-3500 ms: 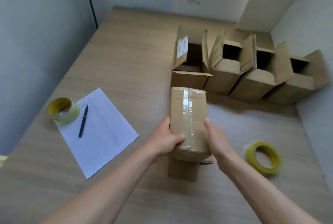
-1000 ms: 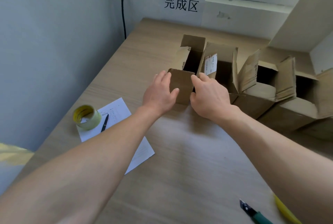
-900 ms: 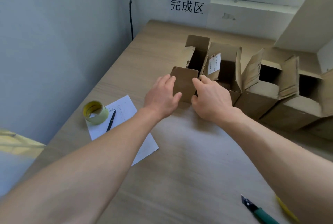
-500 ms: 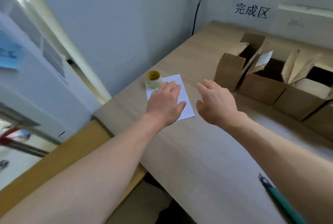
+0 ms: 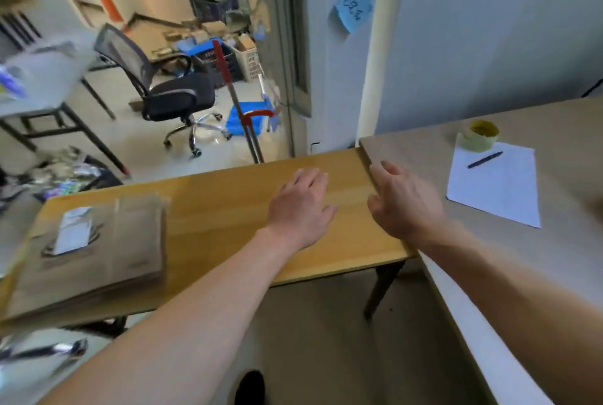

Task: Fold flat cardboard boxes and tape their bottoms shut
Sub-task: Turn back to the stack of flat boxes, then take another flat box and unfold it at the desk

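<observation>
Both hands are held out, palms down, above the yellow counter [image 5: 228,209], and nothing is held in either. The left hand [image 5: 301,207] is seen with its fingers straight and slightly spread. The right hand [image 5: 403,200] is seen with fingers relaxed and apart, over the seam where the yellow counter meets the grey counter [image 5: 561,261].

A stack of flat boxes [image 5: 91,248] is laid at the left end of the yellow counter, well apart from both hands; a white label [image 5: 73,230] is seen on the top one. The stack is blurred.

On the grey counter, right of the right hand, a white sheet [image 5: 496,187] is laid, with a pen [image 5: 485,159] on it and a tape roll [image 5: 478,136] touching its far edge.

Beyond the counters, an office chair [image 5: 163,85], a blue crate [image 5: 249,117] and a blue note [image 5: 354,6] on the wall are seen.
</observation>
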`<state>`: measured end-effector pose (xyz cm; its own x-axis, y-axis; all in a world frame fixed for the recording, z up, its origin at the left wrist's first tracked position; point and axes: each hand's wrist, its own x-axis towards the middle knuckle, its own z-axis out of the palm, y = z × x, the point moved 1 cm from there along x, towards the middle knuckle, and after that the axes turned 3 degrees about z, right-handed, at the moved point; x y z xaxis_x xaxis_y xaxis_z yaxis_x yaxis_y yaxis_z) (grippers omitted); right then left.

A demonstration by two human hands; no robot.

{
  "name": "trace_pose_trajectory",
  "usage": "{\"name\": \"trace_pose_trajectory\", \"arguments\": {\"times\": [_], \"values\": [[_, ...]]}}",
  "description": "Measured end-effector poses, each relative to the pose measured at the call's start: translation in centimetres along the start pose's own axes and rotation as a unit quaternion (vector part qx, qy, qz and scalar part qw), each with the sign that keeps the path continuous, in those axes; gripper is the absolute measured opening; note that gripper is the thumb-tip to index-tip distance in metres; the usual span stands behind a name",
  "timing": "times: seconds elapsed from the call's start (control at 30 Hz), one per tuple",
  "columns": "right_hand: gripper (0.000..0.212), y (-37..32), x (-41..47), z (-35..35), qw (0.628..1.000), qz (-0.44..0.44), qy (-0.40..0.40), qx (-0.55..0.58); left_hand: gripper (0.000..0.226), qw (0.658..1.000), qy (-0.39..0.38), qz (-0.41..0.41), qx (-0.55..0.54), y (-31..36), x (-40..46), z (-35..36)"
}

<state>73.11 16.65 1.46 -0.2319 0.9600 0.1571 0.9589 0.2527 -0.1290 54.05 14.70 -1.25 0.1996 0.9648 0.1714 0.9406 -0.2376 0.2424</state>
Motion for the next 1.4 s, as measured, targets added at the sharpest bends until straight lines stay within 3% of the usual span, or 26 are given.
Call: {"name": "trace_pose_trajectory", "arguments": {"times": [0.47, 0.63, 0.9, 1.27, 1.33, 1.4], "values": [[0.045, -36.6, 3.9, 9.2, 0.982, -0.174, -0.066, 0.024, 0.059, 0.978, 0.018, -0.208, 0.025, -32.3, -18.5, -7.4], [0.043, -45.9, 4.3, 11.7, 0.968, -0.227, -0.102, 0.036, 0.060, 0.966, 0.013, -0.254, 0.048, -40.3, -23.3, -9.1], [0.044, -52.2, 5.1, 14.3, 0.951, -0.268, -0.150, 0.023, 0.065, 0.952, -0.015, -0.304, 0.029, -45.7, -26.7, -9.5], [0.046, -53.5, 6.4, 18.2, 0.936, -0.312, -0.158, 0.021, 0.062, 0.947, -0.004, -0.317, 0.042, -47.7, -27.5, -8.4], [0.060, -53.3, 6.7, 19.0, 0.931, -0.317, -0.179, 0.007, 0.071, 0.943, -0.028, -0.328, 0.045, -47.9, -27.5, -8.3], [0.093, -52.5, 6.7, 20.3, 0.923, -0.288, -0.255, -0.023, 0.094, 0.922, -0.108, -0.372, 0.011, -48.3, -27.8, -7.5]]}}
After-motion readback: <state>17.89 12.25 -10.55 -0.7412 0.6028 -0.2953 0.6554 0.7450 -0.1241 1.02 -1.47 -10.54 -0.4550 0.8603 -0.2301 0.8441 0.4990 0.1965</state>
